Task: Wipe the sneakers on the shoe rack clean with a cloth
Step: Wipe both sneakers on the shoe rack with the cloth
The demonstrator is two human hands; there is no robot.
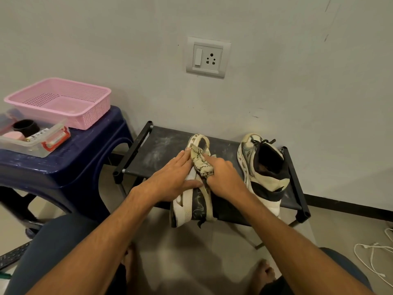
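Slipping risk: the sneaker (192, 207) lies tipped over with its near end overhanging the front edge of the shoe rack (161, 150). A hard stroke toward the person could likely drag it off onto the floor.
Smearing risk: the rack's top shows pale dust, so a cloth that strays onto it may carry grime back to the shoe.
Sneaker: at the middle of the rack, under both hands.
Cloth (201, 162): bunched and pressed on the sneaker's far half, between the two hands.
Right hand (223, 177): fingers curled round the cloth, bearing down.
Left hand (170, 182): fingers straight, laid flat on the sneaker's left side to steady it, touching the cloth.
Second sneaker (263, 173): upright at the rack's right end, apart from both hands and untouched.
Stool (63, 167): left of the rack, bearing a pink basket (85, 118).
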